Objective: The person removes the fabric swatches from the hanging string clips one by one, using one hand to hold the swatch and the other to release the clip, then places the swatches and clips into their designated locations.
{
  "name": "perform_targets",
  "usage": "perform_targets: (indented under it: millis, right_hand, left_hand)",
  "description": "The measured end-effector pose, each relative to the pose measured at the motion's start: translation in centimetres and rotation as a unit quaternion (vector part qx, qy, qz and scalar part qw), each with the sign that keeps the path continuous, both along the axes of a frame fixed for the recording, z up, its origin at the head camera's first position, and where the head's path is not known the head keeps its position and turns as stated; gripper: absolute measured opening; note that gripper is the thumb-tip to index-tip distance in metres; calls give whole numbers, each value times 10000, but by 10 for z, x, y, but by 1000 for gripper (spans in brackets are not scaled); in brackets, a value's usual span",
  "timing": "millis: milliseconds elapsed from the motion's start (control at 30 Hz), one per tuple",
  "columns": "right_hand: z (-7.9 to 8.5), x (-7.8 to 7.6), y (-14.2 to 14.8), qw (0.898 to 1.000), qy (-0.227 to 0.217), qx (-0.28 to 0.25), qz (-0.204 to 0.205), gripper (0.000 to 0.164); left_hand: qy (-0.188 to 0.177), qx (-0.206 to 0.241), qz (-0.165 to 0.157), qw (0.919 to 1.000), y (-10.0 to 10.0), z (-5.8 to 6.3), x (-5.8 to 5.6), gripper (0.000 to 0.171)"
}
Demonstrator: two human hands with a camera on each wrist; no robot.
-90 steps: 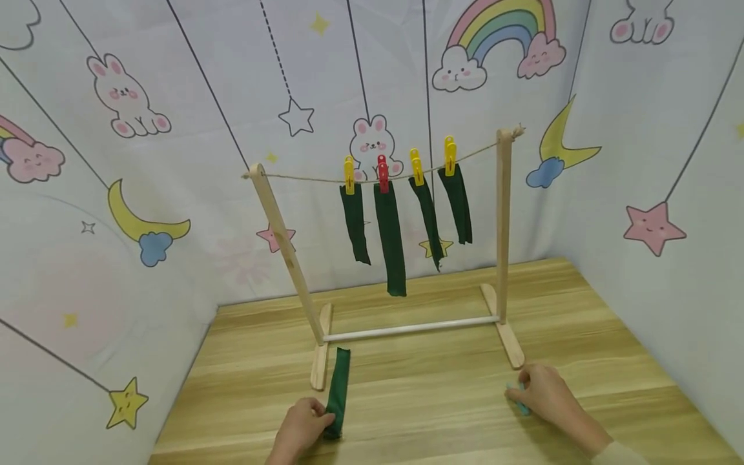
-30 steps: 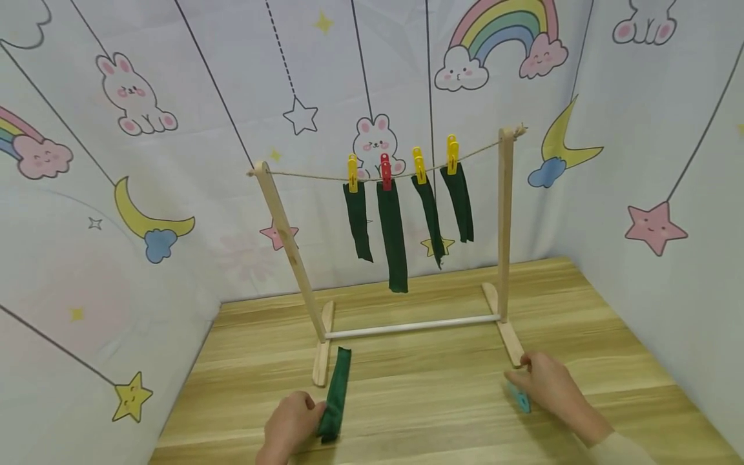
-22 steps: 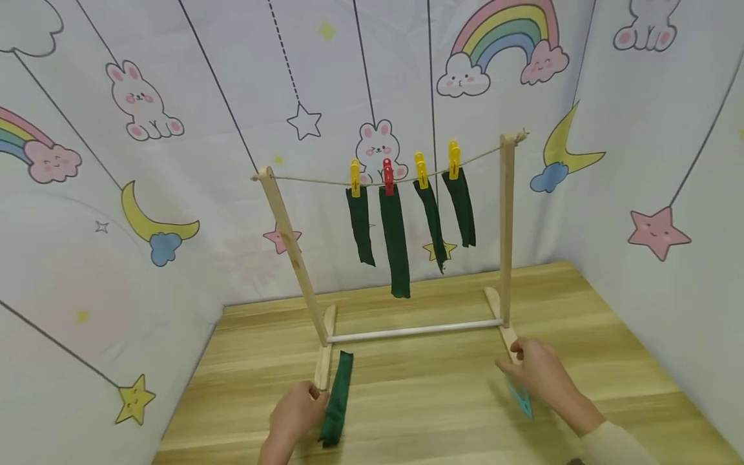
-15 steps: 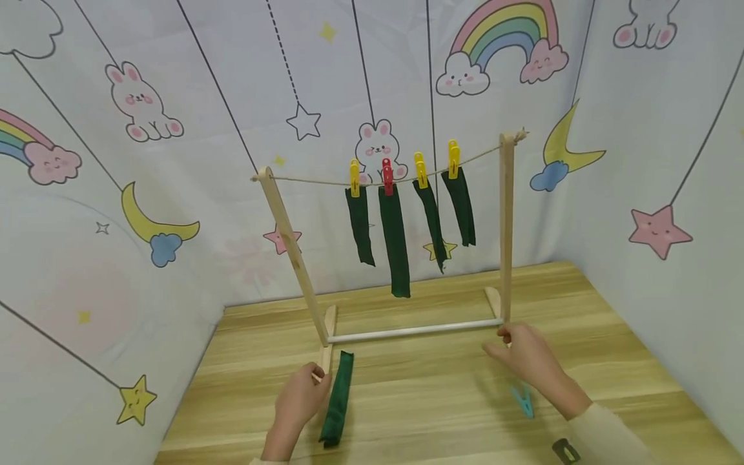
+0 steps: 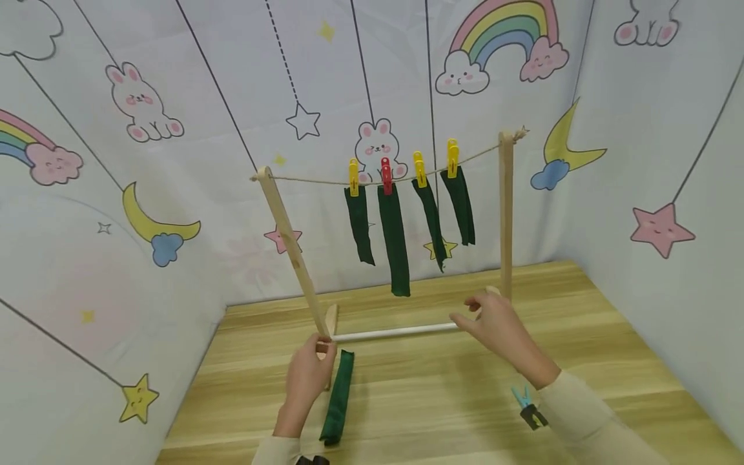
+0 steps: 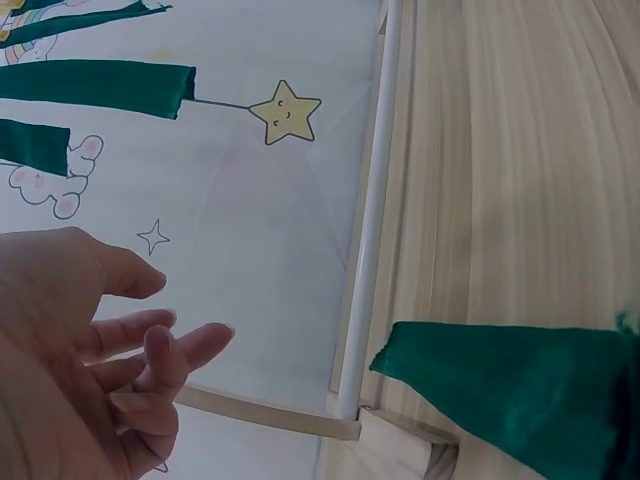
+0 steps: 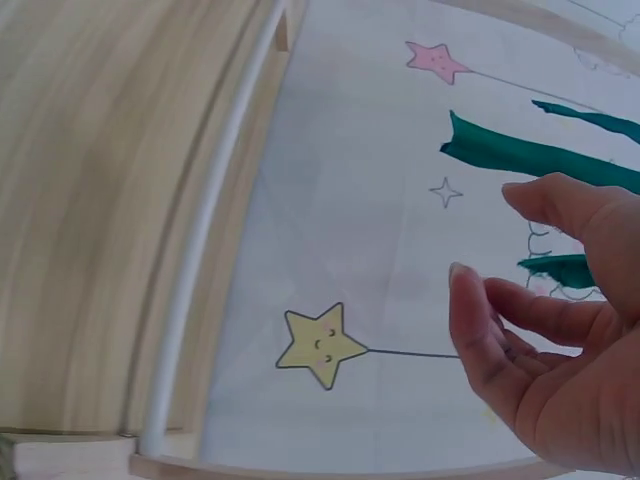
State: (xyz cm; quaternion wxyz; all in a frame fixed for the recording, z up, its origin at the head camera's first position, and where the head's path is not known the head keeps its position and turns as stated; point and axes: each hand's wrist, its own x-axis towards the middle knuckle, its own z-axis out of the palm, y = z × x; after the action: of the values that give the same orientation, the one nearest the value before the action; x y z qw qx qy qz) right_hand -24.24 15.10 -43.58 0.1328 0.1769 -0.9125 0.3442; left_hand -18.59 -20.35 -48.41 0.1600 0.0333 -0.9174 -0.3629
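My left hand (image 5: 310,371) is raised in front of the left foot of a wooden drying stand (image 5: 299,268). Loosely bent fingers with nothing between them show in the left wrist view on that hand (image 6: 120,370). On the table beside it lies a dark green cloth strip (image 5: 338,400). My right hand (image 5: 501,328) is held up before the right end of the stand's white rod (image 5: 401,332). Its thumb and fingers stand apart around bare air, as the right wrist view of the hand (image 7: 560,340) shows. A light blue clothespin (image 5: 519,395) lies below the right forearm, partly covered.
A string (image 5: 308,180) runs between the two posts. Several green strips (image 5: 395,245) hang from it by yellow clothespins (image 5: 354,177) and one red clothespin (image 5: 386,175). Cloth walls with printed stars and rabbits enclose the wooden table (image 5: 418,394). A black device (image 5: 533,417) shows beside the right sleeve.
My right hand has let go of the light blue clothespin and risen forward and left. My left hand has left the green strip and moved forward. The strip and clothespin stay on the table.
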Motion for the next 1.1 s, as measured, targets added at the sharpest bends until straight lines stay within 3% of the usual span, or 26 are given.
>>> perform_targets:
  millis: [233, 500, 767, 933, 1000, 1100]
  right_hand:
    - [19, -9, -12, 9962, 595, -535, 349, 40]
    - [43, -17, -25, 9815, 1594, -910, 537, 44]
    - [70, -23, -41, 9780, 1701, -860, 849, 45]
    - [88, -27, -50, 9671, 2098, -841, 1171, 41]
    - [96, -28, -53, 9631, 2221, -845, 1262, 42]
    - [106, -30, -58, 9600, 2275, -894, 1364, 42]
  left_hand:
    - [751, 518, -398, 9950, 4, 12, -13, 19]
    - [1412, 994, -685, 9826, 13, 28, -27, 23]
    - [1612, 1051, -815, 9779, 15, 48, -42, 26]
    - [1700, 1491, -1024, 9687, 17, 60, -50, 30]
    - [1717, 1660, -1068, 9652, 22, 73, -47, 31]
    - [1747, 1764, -1086, 9626, 24, 81, -51, 33]
